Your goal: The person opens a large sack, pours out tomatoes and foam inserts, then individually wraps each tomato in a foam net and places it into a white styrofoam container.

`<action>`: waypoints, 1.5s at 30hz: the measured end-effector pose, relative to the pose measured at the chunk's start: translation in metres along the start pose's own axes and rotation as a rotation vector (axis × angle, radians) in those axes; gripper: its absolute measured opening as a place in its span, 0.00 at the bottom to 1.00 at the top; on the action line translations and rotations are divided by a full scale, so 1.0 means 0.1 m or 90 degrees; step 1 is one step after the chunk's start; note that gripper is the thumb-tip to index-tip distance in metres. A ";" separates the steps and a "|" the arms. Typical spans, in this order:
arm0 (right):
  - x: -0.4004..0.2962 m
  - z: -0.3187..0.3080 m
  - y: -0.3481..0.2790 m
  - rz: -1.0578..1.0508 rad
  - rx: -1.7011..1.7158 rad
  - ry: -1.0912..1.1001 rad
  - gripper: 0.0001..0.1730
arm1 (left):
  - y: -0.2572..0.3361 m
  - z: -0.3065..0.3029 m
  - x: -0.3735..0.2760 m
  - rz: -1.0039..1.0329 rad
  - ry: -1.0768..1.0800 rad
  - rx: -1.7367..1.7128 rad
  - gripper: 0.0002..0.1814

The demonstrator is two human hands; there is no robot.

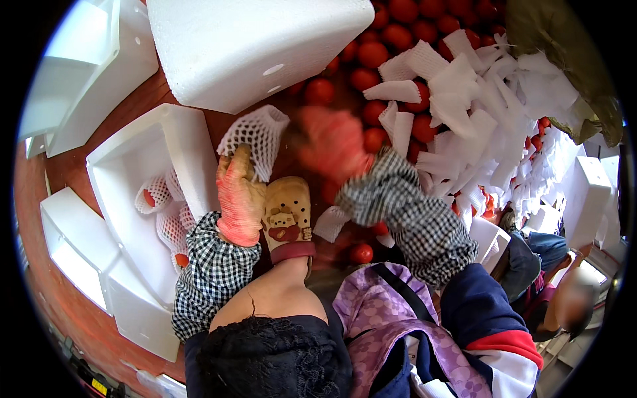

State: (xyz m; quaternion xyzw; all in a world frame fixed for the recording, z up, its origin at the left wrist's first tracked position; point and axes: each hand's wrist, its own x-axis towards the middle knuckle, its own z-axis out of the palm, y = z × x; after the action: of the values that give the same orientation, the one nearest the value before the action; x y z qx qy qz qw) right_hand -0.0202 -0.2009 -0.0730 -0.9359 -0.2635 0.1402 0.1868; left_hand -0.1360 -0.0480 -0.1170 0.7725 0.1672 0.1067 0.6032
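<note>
My left hand [241,196], in a red glove with a tan palm, holds a white foam net sleeve [259,137]. The sleeve's mesh is spread wide, and I cannot make out anything inside it. My right hand [334,144], also in a red glove, is blurred beside the heap of tomatoes [373,54]; whether it holds anything cannot be told. To the left of my left hand stands a white foam box [186,144]. Several sleeved tomatoes [171,229] lie in it, some red showing through the nets.
Loose foam sleeves [463,94] cover part of the tomato heap. A large foam box [264,45] stands ahead, with more boxes [74,244] at the left. My clog [286,214] is between my hands, near a single tomato [361,253]. Another person [542,268] sits at the right.
</note>
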 end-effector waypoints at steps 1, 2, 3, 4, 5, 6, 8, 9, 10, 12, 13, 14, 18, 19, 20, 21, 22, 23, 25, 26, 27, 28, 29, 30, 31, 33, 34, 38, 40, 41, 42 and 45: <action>0.12 -0.11 0.04 0.148 -0.055 -0.031 0.26 | 0.08 0.01 0.00 -0.138 0.022 -0.162 0.23; 0.25 -0.14 0.20 0.164 -0.127 -0.071 0.30 | 0.28 0.06 0.04 -0.272 0.041 -0.328 0.22; 0.35 -0.13 0.32 0.176 -0.195 -0.112 0.35 | 0.49 0.09 0.08 -0.406 0.063 -0.488 0.22; 0.42 -0.10 0.39 0.187 -0.185 -0.145 0.36 | 0.60 0.10 0.11 -0.539 0.083 -0.652 0.22; 0.47 -0.07 0.45 0.199 -0.178 -0.178 0.38 | 0.48 0.15 0.07 -0.454 0.004 -0.638 0.22; 0.49 -0.04 0.49 0.212 -0.171 -0.210 0.40 | 0.43 0.16 0.05 -0.457 -0.022 -0.637 0.22; 0.42 0.02 0.61 0.251 0.024 -0.196 0.42 | 0.40 0.16 0.01 -0.466 -0.061 -0.625 0.21; 0.37 0.05 0.65 0.271 0.121 -0.187 0.43 | 0.42 0.15 0.00 -0.487 -0.067 -0.573 0.20; 0.30 0.12 0.60 0.285 0.241 -0.118 0.42 | 0.37 0.13 0.00 -0.497 -0.093 -0.535 0.20; -0.09 0.28 0.36 0.305 0.487 0.010 0.42 | 0.37 0.14 -0.02 -0.464 -0.123 -0.539 0.23; -0.31 0.20 0.15 0.249 0.531 0.032 0.38 | 0.42 0.20 -0.03 -0.421 -0.141 -0.593 0.25; -0.46 0.09 -0.04 0.188 0.577 0.060 0.34 | 0.51 0.22 -0.05 -0.432 -0.166 -0.605 0.27; -0.72 -0.13 0.01 0.108 0.432 0.143 0.15 | 0.59 0.05 -0.17 -0.462 -0.313 -0.586 0.35; -0.74 -0.17 0.06 0.263 0.603 0.182 0.08 | 0.56 0.03 -0.23 -0.468 -0.375 -0.567 0.37; -0.78 -0.09 0.29 0.200 0.624 0.128 0.09 | 0.49 0.04 -0.29 -0.434 -0.465 -0.558 0.39; -0.86 -0.11 0.33 0.327 1.016 -0.076 0.12 | 0.59 0.05 -0.28 -0.409 -0.522 -0.625 0.41; -0.97 -0.11 0.33 0.455 1.386 -0.312 0.15 | 0.72 0.07 -0.26 -0.380 -0.587 -0.695 0.43; -1.03 0.01 0.34 0.309 1.217 -0.393 0.19 | 0.81 0.03 -0.21 -0.359 -0.607 -0.716 0.43; -1.22 0.20 0.33 0.169 1.231 -0.382 0.24 | 0.75 -0.04 -0.16 -0.286 -0.675 -0.752 0.43; -1.15 -0.01 0.16 0.222 1.260 -0.357 0.24 | 0.72 -0.08 -0.15 -0.251 -0.704 -0.764 0.44; -1.08 -0.22 -0.02 0.275 1.287 -0.330 0.23 | 0.75 -0.13 -0.16 -0.295 -0.694 -0.790 0.41; -1.02 -0.40 -0.21 0.218 1.340 -0.269 0.22 | 0.78 -0.16 -0.12 -0.318 -0.664 -0.694 0.39; -0.99 -0.45 -0.23 0.258 1.189 -0.152 0.16 | 0.82 -0.22 -0.09 -0.341 -0.627 -0.598 0.38; -0.94 -0.49 -0.26 0.315 1.021 -0.061 0.11 | 0.87 -0.27 -0.06 -0.361 -0.589 -0.502 0.37; -0.90 -0.58 -0.32 0.331 0.811 -0.023 0.09 | 0.97 -0.25 -0.11 -0.257 -0.430 -0.437 0.29; -0.87 -0.61 -0.46 0.231 0.537 0.057 0.09 | 0.88 -0.20 -0.10 -0.119 -0.269 -0.220 0.30; -0.85 -0.57 -0.55 0.110 0.379 0.068 0.12 | 0.84 -0.17 -0.08 -0.050 -0.190 -0.115 0.30; -0.82 -0.51 -0.71 -0.066 0.522 -0.022 0.16 | 0.68 -0.45 0.03 0.149 0.025 0.061 0.40; -0.85 -0.53 -0.62 -0.058 0.465 -0.005 0.14 | 0.60 -0.83 0.12 0.203 0.149 0.238 0.40; -0.87 -0.53 -0.55 -0.037 0.452 -0.016 0.13 | 0.50 -1.05 0.16 0.047 0.187 0.221 0.39; -0.91 -0.50 -0.44 -0.011 0.435 -0.025 0.12 | 0.52 -1.21 0.21 0.091 0.229 0.369 0.38; -0.99 -0.41 -0.15 0.024 0.322 -0.017 0.09 | 0.16 -1.62 0.32 0.016 0.222 0.794 0.34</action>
State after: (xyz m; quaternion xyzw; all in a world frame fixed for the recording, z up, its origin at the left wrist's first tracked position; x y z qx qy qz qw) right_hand -0.0934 -0.2542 -0.0136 -0.8624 -0.2052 0.2171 0.4088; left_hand -0.1640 0.1062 -0.0620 0.9511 0.2845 0.1203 0.0037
